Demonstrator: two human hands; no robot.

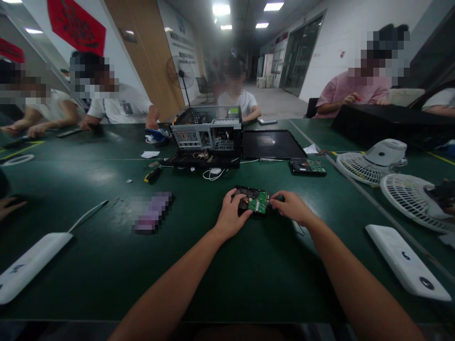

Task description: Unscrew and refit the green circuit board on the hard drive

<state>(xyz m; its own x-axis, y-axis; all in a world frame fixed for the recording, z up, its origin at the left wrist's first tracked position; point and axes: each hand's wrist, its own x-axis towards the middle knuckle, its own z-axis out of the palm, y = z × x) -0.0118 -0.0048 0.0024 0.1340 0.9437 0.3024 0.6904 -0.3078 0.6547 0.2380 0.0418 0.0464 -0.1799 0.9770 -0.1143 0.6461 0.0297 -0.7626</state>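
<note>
A hard drive (258, 203) with a green circuit board facing up lies on the green table top. My left hand (232, 208) grips it from the left, fingers over the far edge and thumb on the near side. At its right end, the fingertips of my right hand (289, 206) are pinched together close to the connector edge. Something small and dark shows at those fingers, too unclear to name. A second hard drive (307, 166) lies farther back to the right, with no hand on it.
An opened computer case (208, 135) stands ahead, with a black panel (272, 144) beside it. A yellow-black screwdriver (152, 175) and a phone-shaped, pixelated object (153, 213) lie left. White fan parts (369, 161) and a white device (407, 260) are right. Several people sit around the table.
</note>
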